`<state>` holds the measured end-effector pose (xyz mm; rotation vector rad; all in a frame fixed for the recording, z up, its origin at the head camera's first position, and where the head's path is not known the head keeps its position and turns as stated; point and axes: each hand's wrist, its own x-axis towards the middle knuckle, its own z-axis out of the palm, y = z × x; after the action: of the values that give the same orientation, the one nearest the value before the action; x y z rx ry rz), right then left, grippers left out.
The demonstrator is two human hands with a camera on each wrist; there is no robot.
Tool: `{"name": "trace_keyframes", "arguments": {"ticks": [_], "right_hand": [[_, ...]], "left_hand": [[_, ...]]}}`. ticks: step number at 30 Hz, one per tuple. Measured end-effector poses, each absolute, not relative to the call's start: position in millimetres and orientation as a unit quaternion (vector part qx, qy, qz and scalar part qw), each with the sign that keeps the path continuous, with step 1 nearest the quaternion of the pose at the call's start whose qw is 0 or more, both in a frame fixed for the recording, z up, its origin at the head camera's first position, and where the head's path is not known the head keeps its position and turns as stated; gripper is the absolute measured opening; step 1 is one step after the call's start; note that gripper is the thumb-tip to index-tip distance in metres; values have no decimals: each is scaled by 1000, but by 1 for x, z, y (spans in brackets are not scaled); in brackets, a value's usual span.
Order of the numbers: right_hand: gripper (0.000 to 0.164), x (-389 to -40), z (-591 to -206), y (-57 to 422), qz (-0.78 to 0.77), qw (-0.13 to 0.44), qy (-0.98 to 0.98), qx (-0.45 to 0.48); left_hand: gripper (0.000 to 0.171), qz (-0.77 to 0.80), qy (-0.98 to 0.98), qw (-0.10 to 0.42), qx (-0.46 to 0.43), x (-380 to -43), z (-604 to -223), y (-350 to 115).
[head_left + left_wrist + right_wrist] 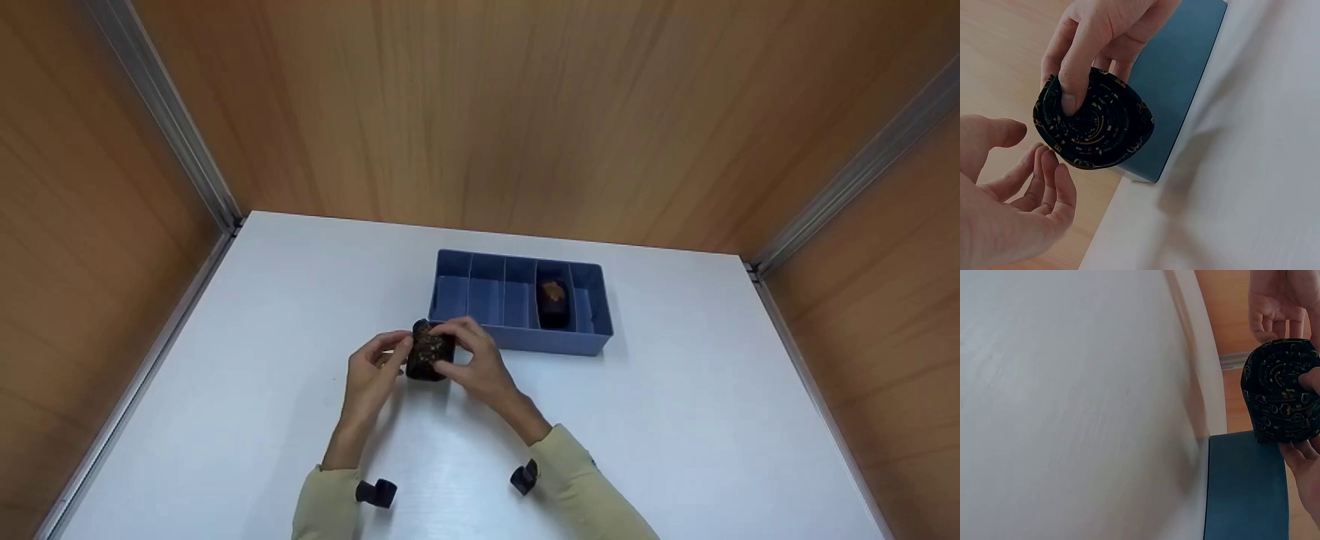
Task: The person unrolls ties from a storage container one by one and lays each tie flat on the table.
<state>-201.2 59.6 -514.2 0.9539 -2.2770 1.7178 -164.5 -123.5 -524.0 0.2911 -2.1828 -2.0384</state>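
A rolled-up dark necktie (429, 352) with a small gold key pattern is held above the white table, just in front of the blue box. My right hand (484, 373) grips it, thumb pushed into the coiled end and fingers round the outer side. On the other side is my left hand (367, 384), its fingers loosely bent and its fingertips right at the roll's edge. The left wrist view looks into the coil (1095, 121), whose outermost layer stands slightly away from the inner turns. In the right wrist view the key print (1286, 408) shows clearly.
The blue box (555, 343) has several narrow compartments side by side. Its second compartment from the right holds another dark roll (555, 311) with an orange-gold motif. Wooden panels (480, 112) enclose the white table (675, 420) at the back and both sides.
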Motion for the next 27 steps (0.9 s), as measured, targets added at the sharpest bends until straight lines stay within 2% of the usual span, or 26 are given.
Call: {"name": "trace_keyframes", "arguments": {"ticks": [10, 27], "right_hand": [[41, -216, -547, 42, 552, 65, -768, 317], [39, -218, -550, 10, 524, 55, -778, 343]], "left_hand": [[30, -666, -735, 65, 107, -157, -524, -133], [32, -637, -759, 83, 104, -146, -529, -155]]}}
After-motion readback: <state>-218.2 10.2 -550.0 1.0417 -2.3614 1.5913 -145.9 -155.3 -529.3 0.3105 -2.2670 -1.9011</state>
